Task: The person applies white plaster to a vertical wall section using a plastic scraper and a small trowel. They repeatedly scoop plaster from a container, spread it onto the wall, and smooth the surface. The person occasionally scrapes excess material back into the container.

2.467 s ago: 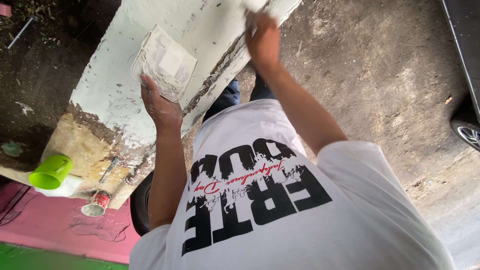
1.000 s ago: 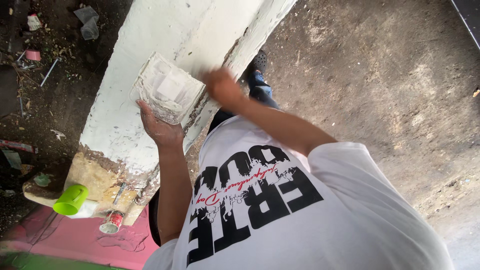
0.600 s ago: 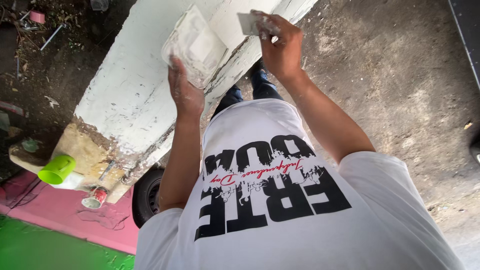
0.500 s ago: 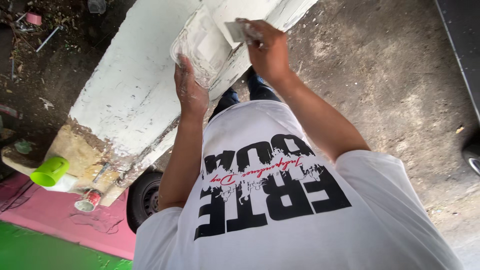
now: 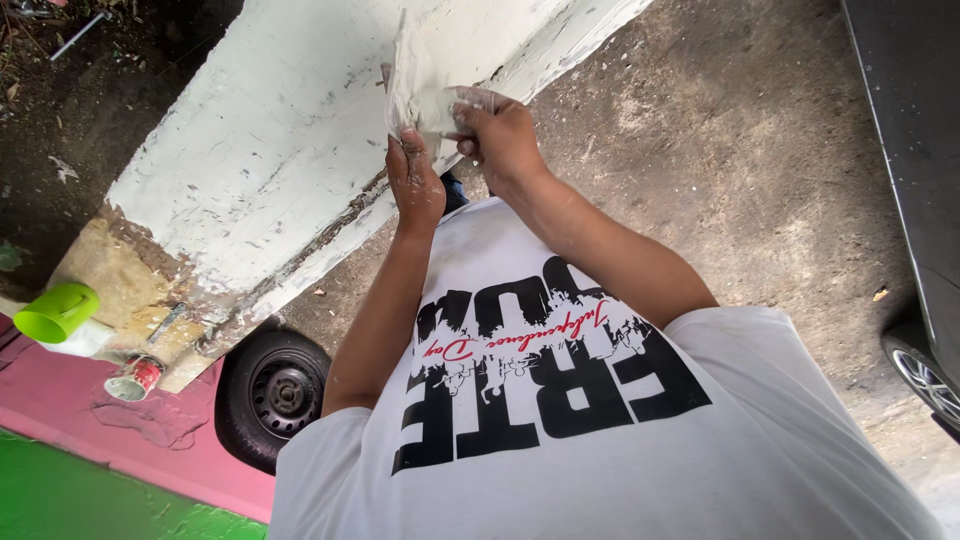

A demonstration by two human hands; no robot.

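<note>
Step in hand, by my reading: loading filler before spreading on pillar.

Your left hand closed round plaster board, holding it flat against white pillar. Your right hand pinched shut on small putty knife, blade at board's edge, beside left hand.

Next move likely calls for scooping small load, keeping board level.

Pillar paint chalky, flaking; base bare, crumbled. Filler pale, pasty. Ground rough concrete.

A small red-and-white can lies at the column's base.
</note>
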